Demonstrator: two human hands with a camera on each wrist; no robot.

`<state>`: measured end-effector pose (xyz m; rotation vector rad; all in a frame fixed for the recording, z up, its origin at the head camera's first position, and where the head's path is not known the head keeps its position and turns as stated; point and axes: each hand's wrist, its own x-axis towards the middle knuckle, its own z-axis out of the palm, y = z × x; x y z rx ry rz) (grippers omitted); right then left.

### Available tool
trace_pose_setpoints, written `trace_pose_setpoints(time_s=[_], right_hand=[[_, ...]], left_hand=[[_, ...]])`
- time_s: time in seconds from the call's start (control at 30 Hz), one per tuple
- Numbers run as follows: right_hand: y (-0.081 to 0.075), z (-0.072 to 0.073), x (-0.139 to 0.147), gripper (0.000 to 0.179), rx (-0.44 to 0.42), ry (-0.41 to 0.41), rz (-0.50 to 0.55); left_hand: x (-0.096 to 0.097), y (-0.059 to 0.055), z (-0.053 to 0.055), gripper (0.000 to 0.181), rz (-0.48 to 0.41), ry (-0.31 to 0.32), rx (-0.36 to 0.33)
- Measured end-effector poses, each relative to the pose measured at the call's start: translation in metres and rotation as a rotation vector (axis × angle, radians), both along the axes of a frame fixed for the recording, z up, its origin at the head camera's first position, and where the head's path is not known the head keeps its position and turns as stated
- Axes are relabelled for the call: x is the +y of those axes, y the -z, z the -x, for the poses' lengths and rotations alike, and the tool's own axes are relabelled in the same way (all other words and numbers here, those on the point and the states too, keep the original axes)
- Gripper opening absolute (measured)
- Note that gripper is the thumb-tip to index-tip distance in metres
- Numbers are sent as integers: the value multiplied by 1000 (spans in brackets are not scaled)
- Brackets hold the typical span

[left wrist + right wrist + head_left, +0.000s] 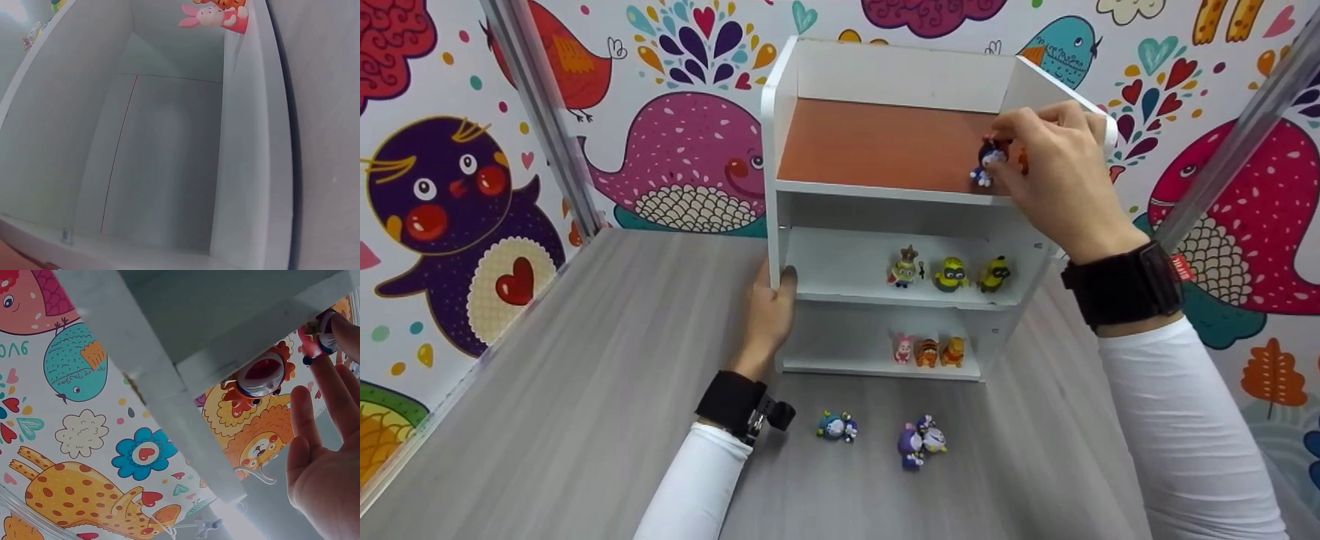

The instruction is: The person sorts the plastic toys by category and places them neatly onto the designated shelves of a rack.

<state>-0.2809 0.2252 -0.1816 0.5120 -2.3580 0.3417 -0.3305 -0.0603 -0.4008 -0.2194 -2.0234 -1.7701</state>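
My right hand (1054, 172) is at the right end of the brown top shelf (870, 146). Its thumb and fingertips pinch a small figurine (988, 163) with dark, blue and white parts. In the right wrist view, this held figurine (319, 336) also shows red, close to the shelf's front edge. Beside it on that shelf, a red figurine (261, 377) with a white face is mostly hidden by the hand in the head view. Low on the left, my left hand (769, 315) grips the side panel of the white shelf unit (774, 165), thumb at its front edge.
Three yellow minion figurines (951, 275) stand on the middle shelf. On the bottom shelf are a pink piglet (903, 349), a tiger (927, 353) and a yellow bear (952, 352). Blue figurines (837, 427) and purple figurines (911, 446) lie on the grey table (615, 390) in front.
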Motion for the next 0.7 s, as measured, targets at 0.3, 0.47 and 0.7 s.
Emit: trace_pose_setpoints(time_s=[0.3, 0.47, 0.7], right_hand=[[1, 3, -1, 30, 3, 16, 19], [2, 4, 0, 28, 24, 6, -3], [1, 0, 0, 32, 17, 10, 11]], left_hand=[[0, 1, 0, 53, 9, 10, -11], [0, 1, -1, 52, -3, 23, -7], [-1, 3, 1, 51, 1, 12, -6]])
